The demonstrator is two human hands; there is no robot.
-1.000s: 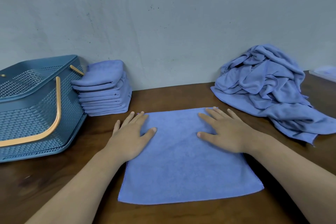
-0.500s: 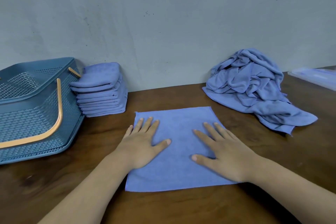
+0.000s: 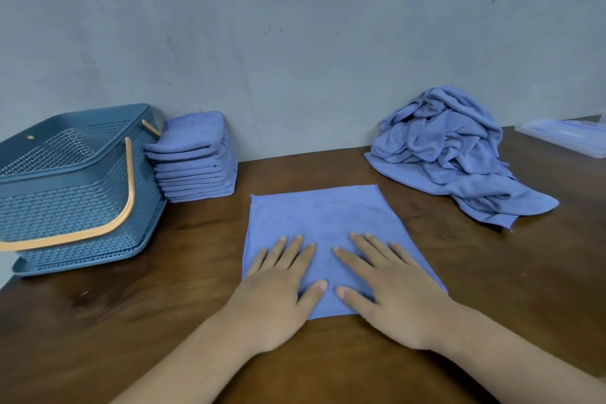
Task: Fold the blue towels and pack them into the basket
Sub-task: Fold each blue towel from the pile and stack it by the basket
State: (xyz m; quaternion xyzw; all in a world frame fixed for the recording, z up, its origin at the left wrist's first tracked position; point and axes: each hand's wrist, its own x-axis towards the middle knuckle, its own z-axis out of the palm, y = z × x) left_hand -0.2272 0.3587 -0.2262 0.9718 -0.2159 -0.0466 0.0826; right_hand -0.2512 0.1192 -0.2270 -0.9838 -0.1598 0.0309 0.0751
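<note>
1. Towel [image 3: 328,216] lies flat mid-desk [image 3: 164,305], its near edge under both grips.
2. Left grip [image 3: 278,292] and right grip [image 3: 393,298]: fingers spread, pressing flat.
3. Basket [image 3: 65,193] at 10 o'clock of the grips.

left hand [image 3: 278,295], right hand [image 3: 393,295] slid to towel [image 3: 321,216] near edge, thumbs closer

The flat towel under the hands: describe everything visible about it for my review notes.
The flat towel is a blue, soft-looking cloth, roughly square, with a thin stitched hem. It lies spread smooth and unfolded on the brown wooden table, far edge toward the wall. The left hand and right hand press flat on its near half, fingers straight, hiding part of its near edge.
</note>
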